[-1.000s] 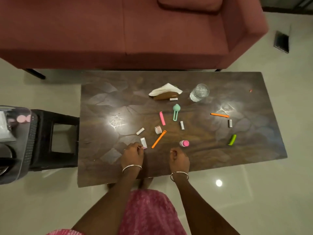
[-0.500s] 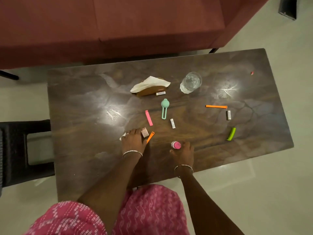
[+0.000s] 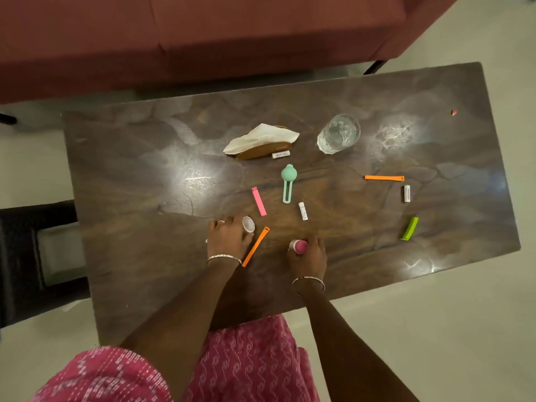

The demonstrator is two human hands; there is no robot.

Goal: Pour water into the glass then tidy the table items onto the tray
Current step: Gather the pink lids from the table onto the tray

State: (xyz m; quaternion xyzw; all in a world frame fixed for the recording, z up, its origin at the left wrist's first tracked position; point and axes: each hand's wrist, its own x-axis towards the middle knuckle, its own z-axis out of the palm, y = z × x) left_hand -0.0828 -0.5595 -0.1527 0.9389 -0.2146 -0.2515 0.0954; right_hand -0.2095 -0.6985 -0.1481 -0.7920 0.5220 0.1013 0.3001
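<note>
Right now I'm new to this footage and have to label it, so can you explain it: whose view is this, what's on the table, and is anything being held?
There is no machine here. One camera worn on a person's head looks down at their own two bare hands. The dark wooden table carries a clear glass, a napkin on a brown holder, a mint clip, a pink clip, a green clip, an orange clip and a white tube. The left hand holds a small round roll at its fingertips. The right hand grips a pink-capped bottle. No tray is in view.
</note>
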